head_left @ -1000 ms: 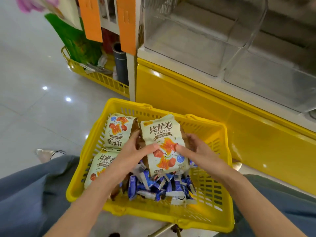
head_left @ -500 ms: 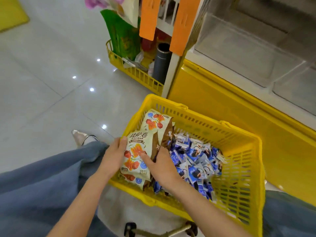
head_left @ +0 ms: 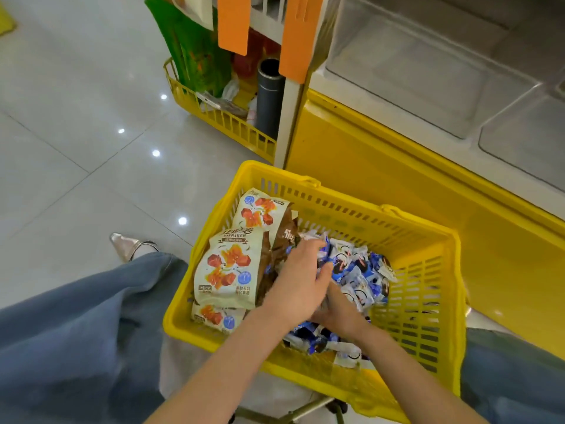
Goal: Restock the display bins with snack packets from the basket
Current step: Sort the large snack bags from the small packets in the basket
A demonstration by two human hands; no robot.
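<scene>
A yellow basket (head_left: 351, 209) stands in front of me against the yellow counter. Three large cream snack packets (head_left: 229, 267) with orange pictures are stacked along its left side. A pile of small blue-and-white packets (head_left: 360, 270) fills the middle. My left hand (head_left: 298, 283) lies on this pile with its fingers reaching among the small packets, blurred. My right hand (head_left: 339, 316) is partly under the left one, low in the pile, and its fingers are hidden. Clear display bins (head_left: 412, 75) sit on top of the counter at the upper right.
The yellow counter front (head_left: 382, 179) rises right behind the basket. A second yellow basket (head_left: 220, 117) on the floor at the back holds a green bag (head_left: 189, 53) and a dark tube (head_left: 270, 99). Orange tags (head_left: 298, 38) hang above. My jeans-clad legs flank the basket.
Both hands let go of the large cream packet, which now lies on the stack at the left. They moved right onto the small blue-and-white packets. The view shifted slightly.
</scene>
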